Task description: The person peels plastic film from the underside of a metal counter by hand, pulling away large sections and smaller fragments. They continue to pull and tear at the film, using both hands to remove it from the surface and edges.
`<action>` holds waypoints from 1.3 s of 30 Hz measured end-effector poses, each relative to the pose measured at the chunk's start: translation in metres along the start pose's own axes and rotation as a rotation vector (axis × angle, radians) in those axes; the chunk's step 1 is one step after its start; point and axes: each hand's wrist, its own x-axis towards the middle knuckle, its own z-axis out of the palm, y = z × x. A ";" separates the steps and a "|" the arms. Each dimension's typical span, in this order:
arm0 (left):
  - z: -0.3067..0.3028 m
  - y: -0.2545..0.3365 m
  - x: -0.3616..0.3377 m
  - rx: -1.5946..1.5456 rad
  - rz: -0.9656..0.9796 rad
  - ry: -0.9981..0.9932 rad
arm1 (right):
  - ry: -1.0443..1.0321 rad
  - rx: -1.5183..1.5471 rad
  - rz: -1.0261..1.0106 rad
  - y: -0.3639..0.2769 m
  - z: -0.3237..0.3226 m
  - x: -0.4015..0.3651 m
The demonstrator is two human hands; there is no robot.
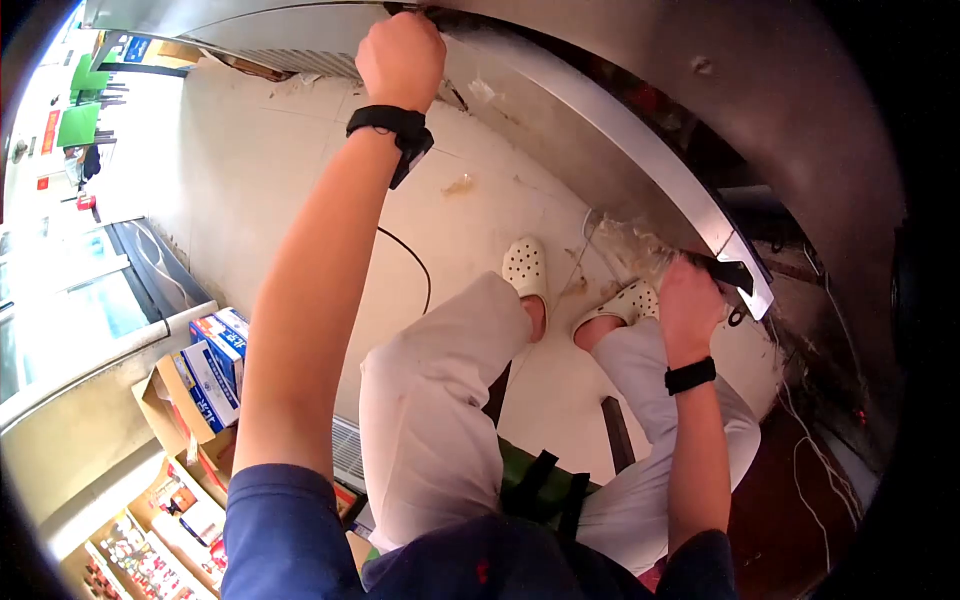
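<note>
a navy shirt (pixel 430 568) with short sleeves (pixel 283 510) and a small red mark (pixel 482 572) in front; loose, pale trousers (pixel 430 390), creased at the knees; cream clogs (pixel 522 262) dotted with round holes; black wrist straps (pixel 690 376), the left one carrying a dark, boxy device (pixel 411 160).

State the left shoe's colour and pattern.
Cream left shoe, dotted with dark holes; shows best in the head view.

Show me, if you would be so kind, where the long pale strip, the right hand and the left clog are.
Long pale strip (pixel 650 145): head view, middle of its bright face.
Right hand (pixel 690 306): head view, back of the hand.
Left clog (pixel 524 264): head view, perforated top.
</note>
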 end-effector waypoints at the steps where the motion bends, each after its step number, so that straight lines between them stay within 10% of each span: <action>1: 0.004 0.000 -0.001 -0.002 -0.035 0.035 | 0.000 0.004 -0.006 -0.001 -0.001 0.000; 12: 0.022 0.016 -0.023 -0.050 -0.313 0.192 | -0.099 0.050 0.025 0.002 0.002 -0.002; 16: 0.042 -0.015 -0.072 0.639 0.012 -0.558 | -0.084 0.127 0.069 0.000 0.001 -0.002; 18: 0.088 -0.065 -0.130 0.713 0.216 -0.413 | -0.120 0.093 0.035 0.004 0.019 -0.004; 21: 0.050 -0.050 -0.110 -0.184 -0.428 -0.275 | -0.029 0.089 0.017 0.000 -0.003 -0.002; 25: 0.016 -0.023 -0.048 -0.872 -0.739 -0.277 | 0.047 0.068 -0.008 -0.003 -0.005 0.000; 39: 0.053 0.005 -0.042 -1.563 -0.526 -0.239 | -0.113 -0.034 0.026 -0.003 -0.007 0.009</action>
